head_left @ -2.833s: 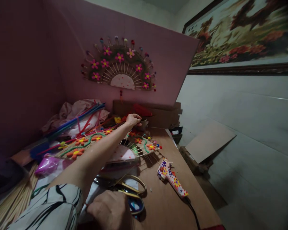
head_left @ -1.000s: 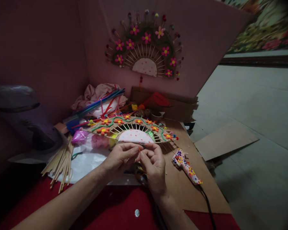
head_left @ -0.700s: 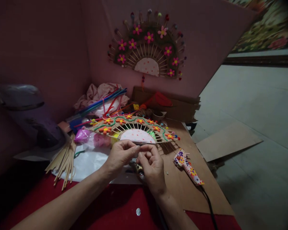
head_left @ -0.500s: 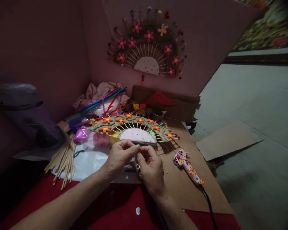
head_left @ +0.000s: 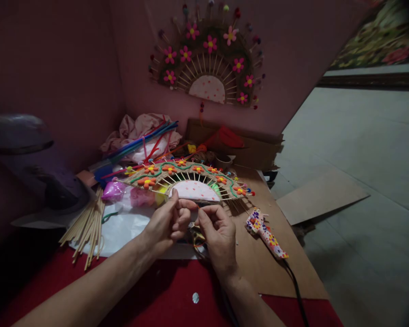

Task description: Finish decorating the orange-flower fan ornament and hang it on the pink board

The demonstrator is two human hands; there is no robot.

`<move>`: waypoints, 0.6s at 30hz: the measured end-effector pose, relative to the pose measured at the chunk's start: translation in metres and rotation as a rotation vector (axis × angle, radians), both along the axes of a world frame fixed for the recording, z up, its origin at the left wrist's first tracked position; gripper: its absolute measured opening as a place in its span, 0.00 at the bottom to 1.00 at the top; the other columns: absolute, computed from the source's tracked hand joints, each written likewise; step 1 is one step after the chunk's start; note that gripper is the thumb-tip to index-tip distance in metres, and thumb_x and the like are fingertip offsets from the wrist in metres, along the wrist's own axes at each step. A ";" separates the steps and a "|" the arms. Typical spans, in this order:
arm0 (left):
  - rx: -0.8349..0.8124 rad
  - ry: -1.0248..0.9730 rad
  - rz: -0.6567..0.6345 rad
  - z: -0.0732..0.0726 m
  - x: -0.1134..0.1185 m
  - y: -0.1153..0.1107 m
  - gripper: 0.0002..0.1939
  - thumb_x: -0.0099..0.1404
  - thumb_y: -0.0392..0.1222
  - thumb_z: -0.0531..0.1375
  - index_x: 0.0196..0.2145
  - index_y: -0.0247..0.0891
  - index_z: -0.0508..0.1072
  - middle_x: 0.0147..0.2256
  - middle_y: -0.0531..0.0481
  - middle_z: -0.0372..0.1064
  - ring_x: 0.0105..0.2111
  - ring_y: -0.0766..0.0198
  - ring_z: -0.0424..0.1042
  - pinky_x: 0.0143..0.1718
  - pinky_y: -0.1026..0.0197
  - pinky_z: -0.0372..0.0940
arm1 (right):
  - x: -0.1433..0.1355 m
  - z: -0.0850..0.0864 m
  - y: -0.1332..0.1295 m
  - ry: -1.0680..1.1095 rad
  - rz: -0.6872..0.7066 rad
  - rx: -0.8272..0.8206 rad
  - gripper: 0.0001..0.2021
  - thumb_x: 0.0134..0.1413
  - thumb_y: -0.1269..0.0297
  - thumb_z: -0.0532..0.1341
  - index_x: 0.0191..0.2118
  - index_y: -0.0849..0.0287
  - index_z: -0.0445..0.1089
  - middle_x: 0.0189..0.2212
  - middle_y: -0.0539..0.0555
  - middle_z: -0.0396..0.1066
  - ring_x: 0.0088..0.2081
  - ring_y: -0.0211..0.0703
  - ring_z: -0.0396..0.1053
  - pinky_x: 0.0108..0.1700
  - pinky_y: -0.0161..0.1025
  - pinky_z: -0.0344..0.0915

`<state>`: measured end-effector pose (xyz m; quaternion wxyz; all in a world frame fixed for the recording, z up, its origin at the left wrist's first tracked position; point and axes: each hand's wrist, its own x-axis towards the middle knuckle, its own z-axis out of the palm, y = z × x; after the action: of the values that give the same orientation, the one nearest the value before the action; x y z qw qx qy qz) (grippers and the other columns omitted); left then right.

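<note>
My left hand (head_left: pixel 168 222) is raised with its thumb up and its other fingers curled, close to the fan's lower edge. Just to its right, my right hand (head_left: pixel 220 234) pinches with thumb and forefinger. A thin orange strand (head_left: pixel 198 207) shows between the two hands; the rest of it is hard to make out. Right behind them lies a half-round fan (head_left: pixel 197 170) of sticks and burlap, with orange flowers, a green wavy line and a dotted white centre (head_left: pixel 194 191). Scissors (head_left: pixel 198 237) lie partly hidden below the fingers.
A flowered glue gun (head_left: pixel 266 233) with a black cord rests on brown cardboard (head_left: pixel 293 268) at the right. Wooden sticks (head_left: pixel 87 227) lie at the left near a wrapped purple object (head_left: pixel 54 168). A second fan (head_left: pixel 209 54) hangs on the wall.
My left thumb has lifted and its fingers have curled. The orange strand now shows between my hands, and more of the scissors is visible. The view has shifted slightly.
</note>
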<state>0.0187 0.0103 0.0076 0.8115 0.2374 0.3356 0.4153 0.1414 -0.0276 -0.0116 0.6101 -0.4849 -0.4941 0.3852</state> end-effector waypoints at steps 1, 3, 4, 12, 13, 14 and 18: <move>-0.057 -0.029 -0.009 0.001 0.000 0.000 0.25 0.65 0.58 0.52 0.27 0.32 0.72 0.13 0.58 0.50 0.10 0.77 0.41 0.10 0.73 0.37 | 0.000 0.000 0.000 -0.002 -0.017 0.010 0.09 0.55 0.59 0.61 0.31 0.60 0.67 0.23 0.47 0.67 0.25 0.34 0.64 0.28 0.32 0.62; -0.138 -0.093 -0.014 0.001 0.000 0.001 0.24 0.68 0.53 0.48 0.26 0.31 0.71 0.15 0.56 0.53 0.10 0.77 0.44 0.10 0.73 0.39 | 0.000 0.001 -0.001 -0.003 -0.049 0.041 0.08 0.54 0.60 0.61 0.31 0.60 0.68 0.23 0.47 0.67 0.25 0.35 0.65 0.28 0.32 0.63; -0.160 -0.128 -0.016 0.002 0.000 0.000 0.24 0.69 0.50 0.47 0.26 0.30 0.71 0.16 0.54 0.55 0.11 0.77 0.47 0.10 0.73 0.41 | 0.000 0.002 -0.002 -0.001 -0.063 0.058 0.07 0.54 0.61 0.62 0.31 0.60 0.68 0.23 0.47 0.67 0.26 0.35 0.65 0.29 0.32 0.63; -0.180 -0.257 0.014 0.000 0.002 -0.001 0.20 0.68 0.41 0.47 0.27 0.27 0.72 0.24 0.42 0.66 0.20 0.69 0.66 0.13 0.72 0.53 | -0.002 0.001 -0.005 0.082 -0.064 0.108 0.06 0.54 0.62 0.63 0.32 0.59 0.68 0.24 0.48 0.69 0.26 0.34 0.67 0.28 0.31 0.64; -0.169 -0.229 0.008 0.000 0.002 -0.002 0.20 0.68 0.42 0.47 0.27 0.28 0.72 0.24 0.43 0.66 0.19 0.70 0.65 0.12 0.72 0.52 | -0.001 0.000 -0.004 0.107 -0.064 0.090 0.07 0.54 0.61 0.63 0.32 0.59 0.68 0.23 0.47 0.68 0.24 0.33 0.66 0.27 0.30 0.62; -0.151 -0.185 -0.005 0.001 0.001 -0.002 0.20 0.68 0.43 0.48 0.27 0.29 0.72 0.22 0.46 0.64 0.17 0.71 0.62 0.11 0.72 0.49 | 0.000 -0.002 -0.003 0.133 -0.063 0.071 0.08 0.54 0.61 0.63 0.32 0.59 0.68 0.22 0.46 0.68 0.22 0.31 0.64 0.24 0.29 0.60; 0.095 0.004 -0.015 0.008 -0.002 -0.008 0.14 0.61 0.47 0.60 0.24 0.34 0.69 0.13 0.60 0.48 0.11 0.77 0.41 0.10 0.73 0.39 | 0.005 -0.006 0.002 0.238 -0.039 0.013 0.09 0.53 0.59 0.64 0.32 0.59 0.66 0.20 0.44 0.65 0.18 0.27 0.56 0.19 0.27 0.52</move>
<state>0.0164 0.0022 0.0154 0.8019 0.2787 0.3153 0.4242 0.1459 -0.0258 -0.0171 0.6750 -0.4415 -0.4109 0.4250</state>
